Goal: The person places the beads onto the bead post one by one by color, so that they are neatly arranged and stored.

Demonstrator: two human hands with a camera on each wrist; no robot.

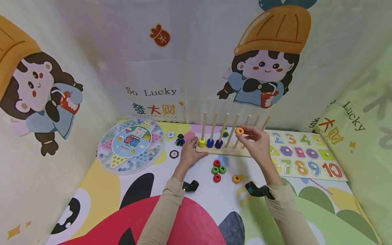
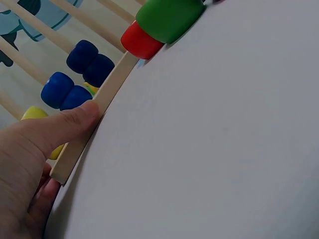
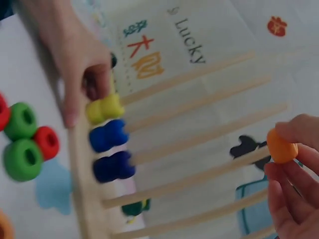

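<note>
Wooden and pale, the peg rack [image 1: 223,150] sits at the far middle of the table [image 1: 208,200], and I read everything else around it from left to right. Far left lies a round marble game board [image 1: 131,145], well apart from my work, with a small toy figure [image 1: 180,140] between it and the rack. My left hand [image 1: 190,154] rests at the rack's left end, fingers [image 2: 75,122] laid straight along the base edge rather than wrapped round it; I judge it is there to keep the base from sliding. Just beside that hand, a yellow ring [image 1: 201,142] and two blue rings [image 1: 214,143] sit low on the first three pegs. In front of the rack, loose red and green rings [image 1: 218,169] cluster together, with a spare orange one [image 1: 235,179] a little to their right. My right hand [image 1: 257,143] pinches the orange ring [image 1: 239,131] between thumb and fingertips at the top of a middle peg [image 1: 232,131], hole towards the tip as far as I can tell. On the far right lies a number puzzle board [image 1: 306,154], untouched.
</note>
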